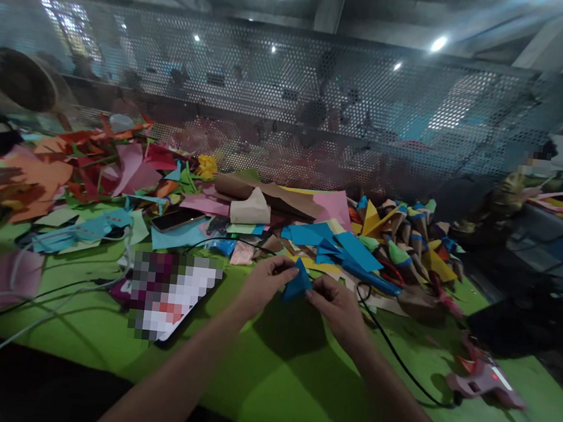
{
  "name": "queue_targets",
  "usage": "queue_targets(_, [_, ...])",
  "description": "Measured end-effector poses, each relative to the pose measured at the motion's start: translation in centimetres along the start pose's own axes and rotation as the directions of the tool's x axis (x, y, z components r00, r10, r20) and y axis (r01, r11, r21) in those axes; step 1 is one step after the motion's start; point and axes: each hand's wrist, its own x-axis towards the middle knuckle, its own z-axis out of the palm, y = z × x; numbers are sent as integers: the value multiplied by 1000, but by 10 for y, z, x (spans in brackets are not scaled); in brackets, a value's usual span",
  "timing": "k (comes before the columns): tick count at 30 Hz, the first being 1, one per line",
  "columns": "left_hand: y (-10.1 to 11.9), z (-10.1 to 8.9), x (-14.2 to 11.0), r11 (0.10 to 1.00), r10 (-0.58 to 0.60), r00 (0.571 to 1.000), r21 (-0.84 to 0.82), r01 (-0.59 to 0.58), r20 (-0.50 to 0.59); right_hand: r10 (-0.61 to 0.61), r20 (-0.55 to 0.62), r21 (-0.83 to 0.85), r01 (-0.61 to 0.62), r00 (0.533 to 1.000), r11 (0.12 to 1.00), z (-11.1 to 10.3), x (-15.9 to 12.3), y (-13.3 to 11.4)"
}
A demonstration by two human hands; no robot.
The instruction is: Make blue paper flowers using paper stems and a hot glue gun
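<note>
Between my two hands, just above the green tabletop, is a small blue folded paper triangle. My left hand pinches its upper left side between thumb and fingers. On the lower right edge, the thumb and fingers of my right hand close on the same piece. Behind them lie flat blue paper pieces, some overlapping. To the right of these is a heap of small folded cones in brown, green, blue and yellow.
A glue gun lies at the right with its black cord curving across the table. A large phone and white cables are at the left. Coloured paper scraps pile up against a perforated metal screen.
</note>
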Motion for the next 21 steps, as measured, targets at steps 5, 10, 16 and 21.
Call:
queue_targets(5, [-1, 0, 2, 999, -6, 999, -50, 4, -47, 126, -13, 285, -117, 992, 951, 4, 0, -1])
queue_targets(10, [-1, 1, 2, 998, -13, 997, -56, 9, -70, 131, 49, 309, -140, 990, 941, 7, 2, 0])
queue_targets(16, [2, 0, 0, 997, -54, 998, -61, 52, -34, 93, -62, 227, -77, 994, 971, 2, 3, 7])
queue_targets(21, [5, -3, 0, 996, -68, 998, -56, 68, -5, 78, -116, 220, -51, 990, 974, -3, 4, 9])
